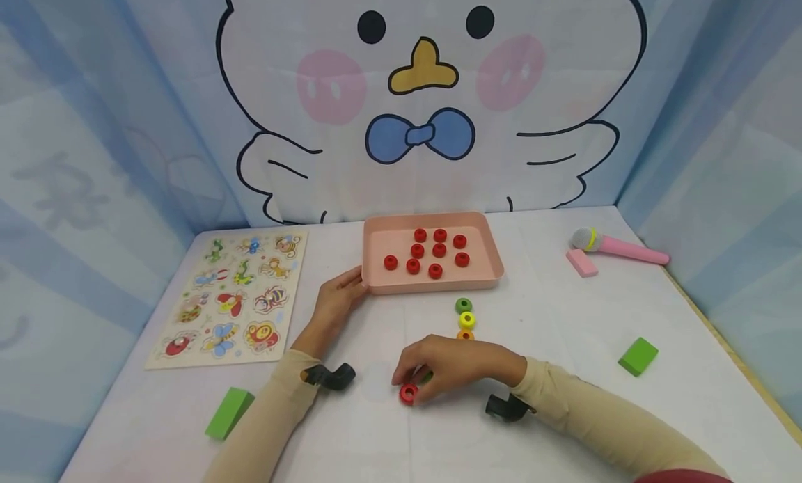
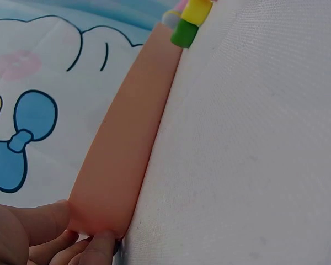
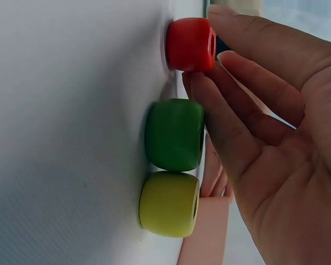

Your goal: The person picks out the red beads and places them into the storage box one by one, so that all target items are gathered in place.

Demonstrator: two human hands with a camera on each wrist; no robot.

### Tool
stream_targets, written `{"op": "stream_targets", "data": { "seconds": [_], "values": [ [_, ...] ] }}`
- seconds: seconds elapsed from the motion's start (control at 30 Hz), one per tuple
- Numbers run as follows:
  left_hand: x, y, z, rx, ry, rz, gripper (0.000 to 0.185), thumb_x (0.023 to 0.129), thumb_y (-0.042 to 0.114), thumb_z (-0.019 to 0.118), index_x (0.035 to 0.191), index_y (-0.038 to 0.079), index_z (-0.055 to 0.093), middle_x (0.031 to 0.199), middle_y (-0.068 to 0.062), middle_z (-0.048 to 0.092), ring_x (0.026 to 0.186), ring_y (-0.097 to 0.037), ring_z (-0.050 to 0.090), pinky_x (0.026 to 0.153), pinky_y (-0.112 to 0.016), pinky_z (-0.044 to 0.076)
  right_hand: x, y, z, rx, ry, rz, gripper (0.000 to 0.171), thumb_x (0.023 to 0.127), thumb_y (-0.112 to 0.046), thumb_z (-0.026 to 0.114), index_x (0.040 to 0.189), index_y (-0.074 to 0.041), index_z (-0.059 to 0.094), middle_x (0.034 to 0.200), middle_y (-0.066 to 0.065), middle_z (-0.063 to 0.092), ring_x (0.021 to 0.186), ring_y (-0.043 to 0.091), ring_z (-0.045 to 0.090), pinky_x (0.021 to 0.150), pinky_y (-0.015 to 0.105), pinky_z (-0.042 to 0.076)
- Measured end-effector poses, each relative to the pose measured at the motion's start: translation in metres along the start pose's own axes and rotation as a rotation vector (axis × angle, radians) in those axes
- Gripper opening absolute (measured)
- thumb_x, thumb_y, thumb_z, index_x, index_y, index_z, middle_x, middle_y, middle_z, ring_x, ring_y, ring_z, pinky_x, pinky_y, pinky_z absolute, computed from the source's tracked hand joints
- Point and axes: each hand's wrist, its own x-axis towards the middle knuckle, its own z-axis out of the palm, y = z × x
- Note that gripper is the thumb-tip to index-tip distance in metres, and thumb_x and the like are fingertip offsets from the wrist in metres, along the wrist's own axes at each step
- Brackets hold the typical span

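Note:
A red bead [image 1: 409, 394] stands on the white tabletop between the thumb and fingertips of my right hand [image 1: 454, 363], which pinches it. In the right wrist view, a green bead [image 3: 174, 135] and a yellow bead [image 3: 170, 204] sit side by side close to these fingers. Beyond the hand, a green bead [image 1: 463, 305], a yellow bead [image 1: 467, 320] and a partly covered orange bead [image 1: 465, 335] form a line. At the near left corner of the pink tray [image 1: 432, 287], my left hand [image 1: 335, 305] grips its wall. Several red beads [image 1: 439, 250] lie inside that tray.
An insect picture board [image 1: 228, 298] lies at the left, with a green block [image 1: 229, 413] nearer me. To the right are a pink toy microphone [image 1: 620, 246], a pink block [image 1: 582, 263] and another green block [image 1: 638, 357]. A printed curtain [image 1: 426, 177] hangs behind the table.

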Motion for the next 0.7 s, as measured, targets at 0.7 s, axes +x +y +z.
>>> {"op": "stream_targets", "data": {
  "seconds": [0.7],
  "values": [
    [0.001, 0.000, 0.001, -0.023, -0.012, 0.001, 0.048, 0.095, -0.002, 0.060, 0.142, 0.000, 0.050, 0.144, -0.014, 0.050, 0.129, -0.023, 0.050, 0.105, -0.032, 0.044, 0.014, -0.001, -0.091, -0.158, 0.320, 0.122, 0.029, 0.088, -0.017, 0.076, 0.116, -0.014, 0.071, 0.109, -0.008, 0.066, 0.103, 0.009, 0.062, 0.090, 0.023, 0.053]
  ]
}}
